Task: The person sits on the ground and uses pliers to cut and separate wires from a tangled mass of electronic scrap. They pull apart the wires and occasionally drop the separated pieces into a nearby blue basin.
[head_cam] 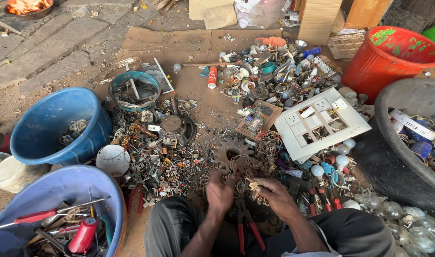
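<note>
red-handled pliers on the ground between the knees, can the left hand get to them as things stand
Probably yes. The red-handled pliers lie uncovered just below the left hand, with nothing over them. That hand is busy pinching a tangle of thin wire together with the right hand.

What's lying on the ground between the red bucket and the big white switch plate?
In the head view, between the red bucket and the white switch plate lie a few pale bulbs and small scrap pieces.

Both hands, left hand (219, 194) and right hand (273, 195), pinch a small brass part (252, 185) above red-handled pliers (246, 227).
</note>
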